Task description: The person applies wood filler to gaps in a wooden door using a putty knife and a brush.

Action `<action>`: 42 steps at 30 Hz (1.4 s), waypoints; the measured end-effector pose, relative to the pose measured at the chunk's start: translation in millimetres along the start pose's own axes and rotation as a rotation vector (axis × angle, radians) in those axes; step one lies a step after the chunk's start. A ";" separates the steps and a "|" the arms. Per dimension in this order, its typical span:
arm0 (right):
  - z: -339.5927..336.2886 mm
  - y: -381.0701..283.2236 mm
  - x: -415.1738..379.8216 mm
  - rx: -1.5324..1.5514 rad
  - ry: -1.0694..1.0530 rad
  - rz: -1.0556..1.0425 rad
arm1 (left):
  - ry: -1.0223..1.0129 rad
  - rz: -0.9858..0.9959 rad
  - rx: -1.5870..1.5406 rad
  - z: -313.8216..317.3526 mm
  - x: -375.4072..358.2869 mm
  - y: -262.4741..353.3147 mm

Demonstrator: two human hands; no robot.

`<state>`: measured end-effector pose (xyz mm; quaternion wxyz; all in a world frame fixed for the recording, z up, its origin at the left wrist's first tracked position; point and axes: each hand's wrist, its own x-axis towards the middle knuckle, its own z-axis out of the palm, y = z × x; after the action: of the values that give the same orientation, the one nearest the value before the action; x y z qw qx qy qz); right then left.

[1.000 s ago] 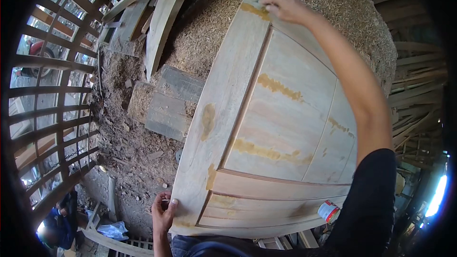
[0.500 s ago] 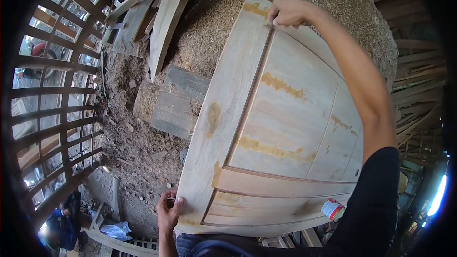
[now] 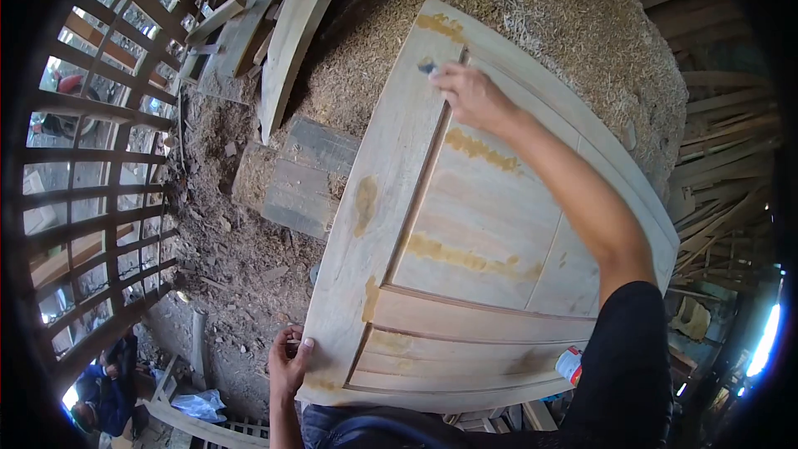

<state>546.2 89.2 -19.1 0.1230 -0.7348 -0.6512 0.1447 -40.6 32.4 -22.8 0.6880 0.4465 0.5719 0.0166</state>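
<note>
1. A large pale wooden door panel (image 3: 465,233) is filling the centre and right of the frame, lying tilted over a heap of sawdust (image 3: 515,0). It is showing a raised frame, recessed inner panels and yellow-brown filler patches (image 3: 465,259) scattered across its face.
2. The sawdust heap is spreading across the top centre, with loose planks (image 3: 299,25) leaning at the upper left and a dark wooden lattice (image 3: 91,175) curving down the left edge.
3. The right arm, bare below a black sleeve, is stretching from the lower right diagonally up across the door.
4. The right hand (image 3: 474,96) is resting on the door's upper part at the groove beside the left stile, its grip closing around a small blue-grey tool (image 3: 427,67) whose tip is touching the wood just above the fingers.
5. The left hand (image 3: 288,363) is sitting at the lower left corner of the door, its grip curling over the edge with the thumb on top.
6. A small red-and-white can (image 3: 568,365) is peeking out below the door's lower right edge.
</note>
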 end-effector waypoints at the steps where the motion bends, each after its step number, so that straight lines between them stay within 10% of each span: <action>1: -19.9 -18.7 3.4 -0.004 0.014 -0.005 | 0.004 0.004 0.014 -1.9 1.1 0.5; 3: -60.4 -52.3 15.8 -0.176 -0.370 0.191 | 0.023 0.021 0.028 -1.5 0.1 0.0; 9: 11.2 -31.9 32.8 -0.165 0.017 0.294 | 0.010 0.045 0.075 -5.2 2.3 -9.0; 13: -31.6 -135.4 -20.9 0.004 -0.577 0.292 | 0.011 0.132 0.061 -8.9 10.1 -27.9; 17: -52.3 -243.8 -146.7 0.473 -0.064 0.203 | -0.066 0.161 0.046 -13.4 15.6 -26.5; 19: -80.5 -307.9 -207.7 0.915 -0.149 0.640 | -0.109 0.169 0.050 -15.9 15.6 -24.2; 21: -34.5 -327.9 -282.3 1.202 0.046 0.656 | -0.137 0.200 0.071 -21.0 23.8 -32.5; 31: 21.2 -403.4 -525.4 1.598 0.842 0.960 | -0.099 0.612 0.628 -11.3 -13.8 -21.0; 42: 15.5 -364.8 -686.4 1.645 0.739 0.771 | -0.007 0.782 0.448 151.9 -109.9 -78.2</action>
<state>128.8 -547.9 137.1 0.7370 -0.5811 0.0171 0.3447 5.1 -163.7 4.5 0.5184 0.7670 0.3473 0.1498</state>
